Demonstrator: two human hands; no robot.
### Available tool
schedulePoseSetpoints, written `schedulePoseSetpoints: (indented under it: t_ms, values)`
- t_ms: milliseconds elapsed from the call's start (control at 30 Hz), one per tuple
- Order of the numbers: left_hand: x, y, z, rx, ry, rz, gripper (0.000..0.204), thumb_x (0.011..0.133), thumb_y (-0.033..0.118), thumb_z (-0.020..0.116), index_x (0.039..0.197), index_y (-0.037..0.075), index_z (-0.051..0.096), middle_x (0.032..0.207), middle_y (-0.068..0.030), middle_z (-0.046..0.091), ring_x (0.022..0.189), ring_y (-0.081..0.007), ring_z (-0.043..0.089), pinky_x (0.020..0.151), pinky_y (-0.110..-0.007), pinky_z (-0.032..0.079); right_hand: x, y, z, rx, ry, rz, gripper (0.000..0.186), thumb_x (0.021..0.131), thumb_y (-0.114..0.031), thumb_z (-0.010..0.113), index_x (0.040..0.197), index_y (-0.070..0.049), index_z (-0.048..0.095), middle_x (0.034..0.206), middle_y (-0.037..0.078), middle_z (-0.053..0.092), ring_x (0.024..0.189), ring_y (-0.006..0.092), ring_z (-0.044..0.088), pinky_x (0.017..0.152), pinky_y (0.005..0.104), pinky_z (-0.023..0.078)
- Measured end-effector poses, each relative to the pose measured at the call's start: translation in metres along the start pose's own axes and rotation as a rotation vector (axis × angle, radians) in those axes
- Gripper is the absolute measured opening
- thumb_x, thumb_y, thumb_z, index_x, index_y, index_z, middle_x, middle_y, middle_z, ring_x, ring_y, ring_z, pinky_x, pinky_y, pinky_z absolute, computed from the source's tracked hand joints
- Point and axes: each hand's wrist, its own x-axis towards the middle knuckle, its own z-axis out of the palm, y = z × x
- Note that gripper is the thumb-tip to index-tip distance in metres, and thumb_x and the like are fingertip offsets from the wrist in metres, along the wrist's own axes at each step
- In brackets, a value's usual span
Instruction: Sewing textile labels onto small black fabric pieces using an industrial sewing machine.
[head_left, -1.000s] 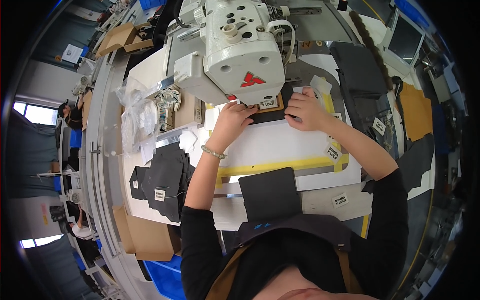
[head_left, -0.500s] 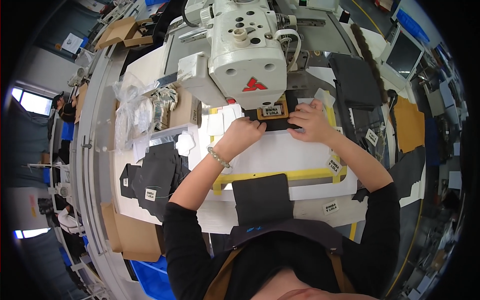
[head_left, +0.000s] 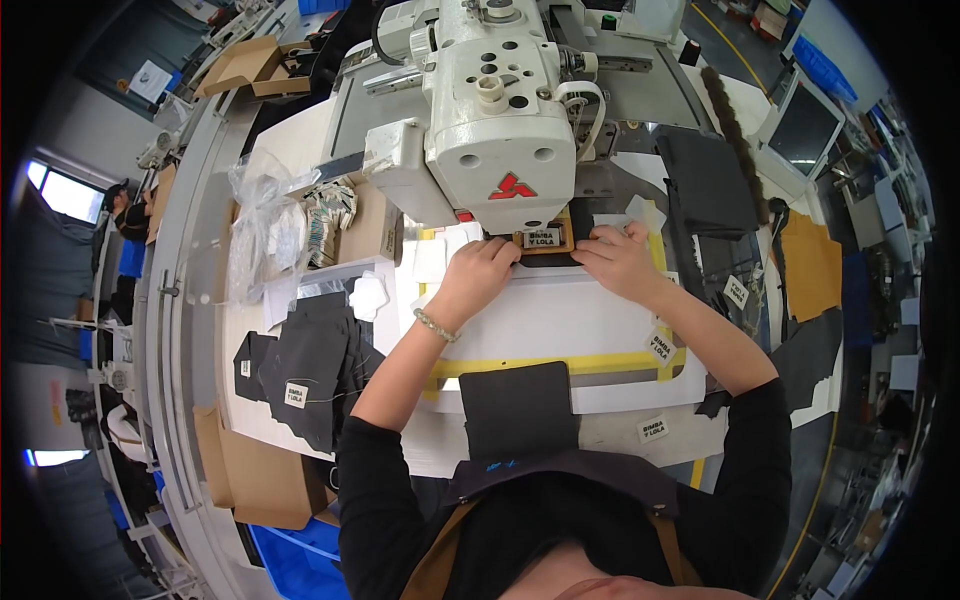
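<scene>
A white sewing machine head [head_left: 497,135] stands over a small tan rectangular frame [head_left: 560,224] with a white printed label inside it [head_left: 542,239]. These rest on a dark piece [head_left: 548,259] under the machine. My left hand [head_left: 481,268] has bent fingers gathered on the piece's left edge. My right hand [head_left: 618,262] grips or presses its right edge with curled fingers, beside a pale scrap. Both hands' fingertips are partly hidden. Below them lies a white sheet [head_left: 530,320] bordered with yellow tape.
A cardboard box of labels [head_left: 360,225], plastic bags [head_left: 258,230] and stacked dark pieces [head_left: 308,360] are left. Dark panels [head_left: 705,175], a screen [head_left: 805,128] and tan material [head_left: 810,265] are right. A dark flap [head_left: 515,410] lies near me. A co-worker [head_left: 128,212] is far left.
The whole scene has shifted lower in the view. My left fingers, more spread a second ago, are now drawn together at the dark piece; my right hand stays at its right side.
</scene>
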Motion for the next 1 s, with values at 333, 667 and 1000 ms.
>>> schedulePoseSetpoints:
  t_ms: [333, 667, 1000]
  values:
    - [-0.004, 0.012, -0.017, 0.009, -0.126, 0.258, 0.015, 0.075, 0.003, 0.063, 0.087, 0.006, 0.055, 0.077, -0.0052, 0.057, 0.073, -0.0237, 0.059, 0.068, -0.035, 0.051, 0.003, -0.023, -0.039, -0.178, -0.047, -0.196, 0.019, 0.072, -0.015, 0.064, 0.09, -0.013, 0.067, 0.095, -0.005, 0.065, 0.094, 0.0091, 0.059, 0.063, 0.031, 0.026]
    - [-0.048, 0.11, -0.052, -0.133, -0.173, 0.373, 0.014, 0.075, 0.008, 0.065, 0.088, 0.007, 0.06, 0.076, -0.0024, 0.051, 0.073, -0.0179, 0.057, 0.074, -0.031, 0.047, -0.032, -0.09, -0.096, -0.057, -0.054, -0.026, 0.026, 0.065, -0.013, 0.064, 0.09, -0.013, 0.071, 0.097, -0.004, 0.068, 0.088, 0.0103, 0.06, 0.063, 0.0309, 0.025]
    - [-0.074, 0.128, -0.033, -0.17, -0.296, -0.094, 0.056, 0.079, 0.018, 0.073, 0.129, 0.005, 0.053, 0.104, -0.0082, 0.06, 0.094, -0.0235, 0.058, 0.081, -0.034, 0.046, -0.058, -0.095, -0.104, -0.118, -0.059, 0.284, 0.027, 0.072, -0.028, 0.076, 0.096, -0.015, 0.071, 0.104, -0.005, 0.066, 0.089, 0.0106, 0.058, 0.079, 0.035, 0.025]
